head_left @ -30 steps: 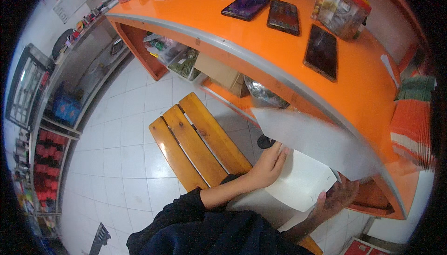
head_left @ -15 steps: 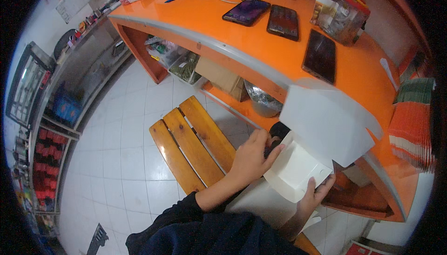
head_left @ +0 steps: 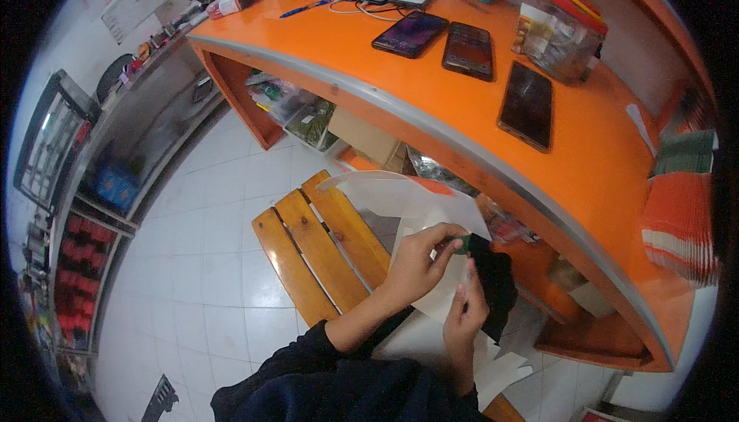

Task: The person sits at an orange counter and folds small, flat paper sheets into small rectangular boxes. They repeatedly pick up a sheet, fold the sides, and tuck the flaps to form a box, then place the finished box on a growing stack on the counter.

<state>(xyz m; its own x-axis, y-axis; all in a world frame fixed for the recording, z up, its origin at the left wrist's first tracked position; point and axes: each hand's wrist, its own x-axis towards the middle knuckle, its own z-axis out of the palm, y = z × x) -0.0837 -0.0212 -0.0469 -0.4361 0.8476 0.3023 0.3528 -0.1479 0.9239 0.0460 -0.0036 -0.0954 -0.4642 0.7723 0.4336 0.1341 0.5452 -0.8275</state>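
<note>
My left hand is closed, pinching the corner of a piece of black cloth where a small green patch shows. The cloth hangs down to the right of both hands. Just below that corner, my right hand has its fingers and thumb drawn together against the cloth's left edge; part of its grip is hidden. A white folding carton lies open behind and beneath my hands, its rounded lid flap toward the counter. My hands cover much of its inside.
A slatted wooden bench stands left of my hands. The orange counter curves ahead, bearing three phones, including the nearest phone, and a clear jar. Stacked red-and-green packets stand at the right. Shelves beneath hold bags and boxes.
The white carton has left my right hand and sits lower and farther left. My right hand has moved left to the black cloth, which now hangs out in plain view.
</note>
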